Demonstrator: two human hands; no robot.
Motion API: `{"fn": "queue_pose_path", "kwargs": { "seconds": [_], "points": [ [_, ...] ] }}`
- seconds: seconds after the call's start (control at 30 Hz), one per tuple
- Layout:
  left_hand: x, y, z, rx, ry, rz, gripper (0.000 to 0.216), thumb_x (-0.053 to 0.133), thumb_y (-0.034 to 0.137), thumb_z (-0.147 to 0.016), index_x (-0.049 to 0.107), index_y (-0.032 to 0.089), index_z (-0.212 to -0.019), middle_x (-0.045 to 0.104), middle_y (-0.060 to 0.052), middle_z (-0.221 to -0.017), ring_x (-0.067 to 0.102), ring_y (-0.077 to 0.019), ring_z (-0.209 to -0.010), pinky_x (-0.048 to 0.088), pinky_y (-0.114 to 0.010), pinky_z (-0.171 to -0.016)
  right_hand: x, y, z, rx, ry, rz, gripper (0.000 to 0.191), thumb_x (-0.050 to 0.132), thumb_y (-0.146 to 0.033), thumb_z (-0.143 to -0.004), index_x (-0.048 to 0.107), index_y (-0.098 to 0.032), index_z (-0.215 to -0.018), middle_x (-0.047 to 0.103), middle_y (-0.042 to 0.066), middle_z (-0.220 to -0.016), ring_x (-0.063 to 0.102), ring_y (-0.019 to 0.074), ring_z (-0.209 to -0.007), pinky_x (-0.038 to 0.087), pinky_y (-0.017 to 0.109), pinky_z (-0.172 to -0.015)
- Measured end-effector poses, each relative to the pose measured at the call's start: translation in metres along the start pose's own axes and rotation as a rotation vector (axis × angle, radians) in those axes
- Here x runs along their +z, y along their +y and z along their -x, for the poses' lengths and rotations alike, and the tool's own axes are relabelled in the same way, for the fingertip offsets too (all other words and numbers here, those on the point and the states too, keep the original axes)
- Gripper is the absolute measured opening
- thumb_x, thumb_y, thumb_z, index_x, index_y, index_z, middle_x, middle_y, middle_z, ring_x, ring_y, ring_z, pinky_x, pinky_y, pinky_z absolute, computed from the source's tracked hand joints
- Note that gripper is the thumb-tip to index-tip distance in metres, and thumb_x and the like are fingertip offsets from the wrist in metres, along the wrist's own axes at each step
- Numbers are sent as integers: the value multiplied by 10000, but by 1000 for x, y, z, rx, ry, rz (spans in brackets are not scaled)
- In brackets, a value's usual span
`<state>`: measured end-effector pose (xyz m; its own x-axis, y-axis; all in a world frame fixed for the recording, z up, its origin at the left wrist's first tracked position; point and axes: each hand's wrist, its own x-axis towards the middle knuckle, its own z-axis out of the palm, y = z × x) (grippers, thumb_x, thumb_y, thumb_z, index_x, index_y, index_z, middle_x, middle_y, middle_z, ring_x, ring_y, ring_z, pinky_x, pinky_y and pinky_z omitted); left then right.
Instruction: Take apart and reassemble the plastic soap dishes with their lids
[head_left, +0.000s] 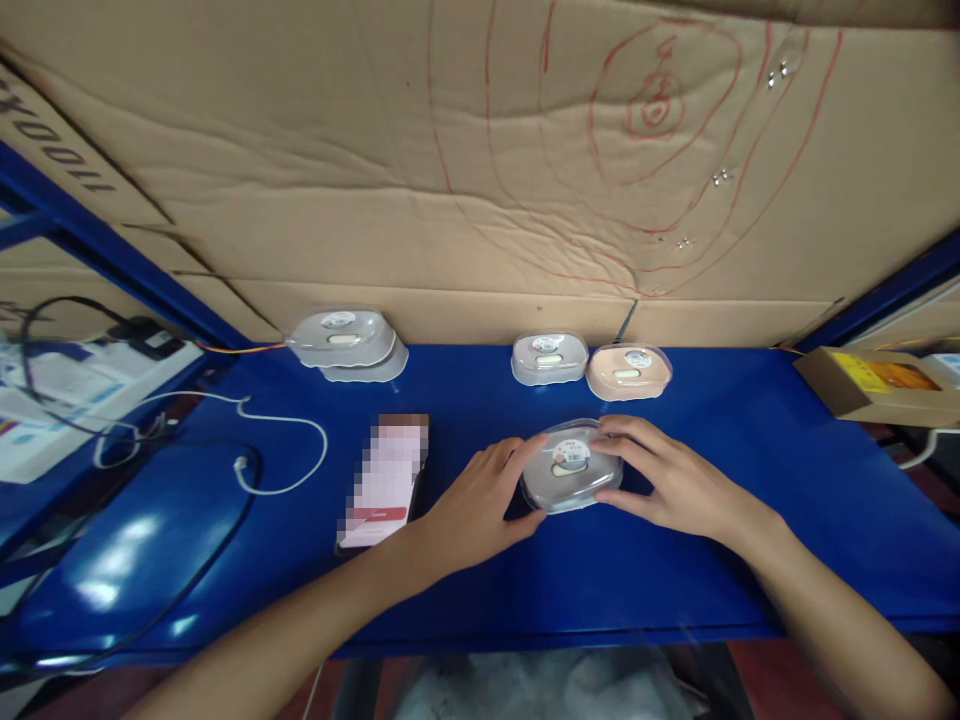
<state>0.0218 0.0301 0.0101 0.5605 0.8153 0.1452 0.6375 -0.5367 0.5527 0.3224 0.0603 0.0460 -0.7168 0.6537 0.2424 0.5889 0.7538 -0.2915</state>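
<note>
A grey oval plastic box (551, 492) with a clear lid rests on the blue table in front of me, a round white label and a pale oblong mark showing through its top. My left hand (491, 490) grips its left end, thumb at the near edge and fingers on the lid's far side. At the opposite end, my right hand (667, 475) holds the box between thumb and fingers, with fingertips over the lid's edge. Behind it stand a similar grey box (550, 372) and a peach-coloured one (628, 385), side by side.
Two stacked grey boxes (345, 345) stand at the back left. A phone (386, 480) with a lit, pixelated screen lies left of my hands. White cable (322, 450) loops farther left. A cardboard carton (874, 385) sits at right; a cardboard wall (337, 180) closes the back.
</note>
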Motion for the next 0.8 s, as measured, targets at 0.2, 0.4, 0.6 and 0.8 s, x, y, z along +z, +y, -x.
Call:
{"fn": "queue_pose_path", "kwargs": {
  "seconds": [0.2,0.4,0.6,0.8],
  "points": [
    [2,-1,0,3,-1,-17,895,785,346,-898,237,278,-1602,498,-158,-1514,526,-375,-1363,447,-588,-1138,-2,-1,0,48,-78,-38,398,707,-477,-964,554,-224,-1229,485,158,-1550,512,349,-1441,525,545,-1144],
    [4,-2,-1,6,-8,-73,830,775,408,-922,278,281,-1575,549,-157,-1469,557,-376,-1337,466,-594,-1113,1,-1,0,135,-147,-206,395,694,-475,-972,479,-249,-1214,415,151,-1615,566,315,-1398,558,494,-1102],
    [2,1,1,15,9,-102,818,761,384,-922,287,280,-1581,571,-157,-1456,578,-366,-1333,481,-578,-1109,-1,5,0,149,-147,-256,409,739,-492,-937,482,-264,-1158,475,130,-1554,591,311,-1360,561,492,-1090],
    [4,0,2,13,11,-128,833,755,355,-915,284,279,-1598,573,-158,-1445,599,-368,-1308,498,-564,-1094,1,5,-2,89,-152,-168,559,745,-420,-930,520,-300,-1428,499,115,-1523,614,298,-1328,592,463,-1065]
  ]
}}
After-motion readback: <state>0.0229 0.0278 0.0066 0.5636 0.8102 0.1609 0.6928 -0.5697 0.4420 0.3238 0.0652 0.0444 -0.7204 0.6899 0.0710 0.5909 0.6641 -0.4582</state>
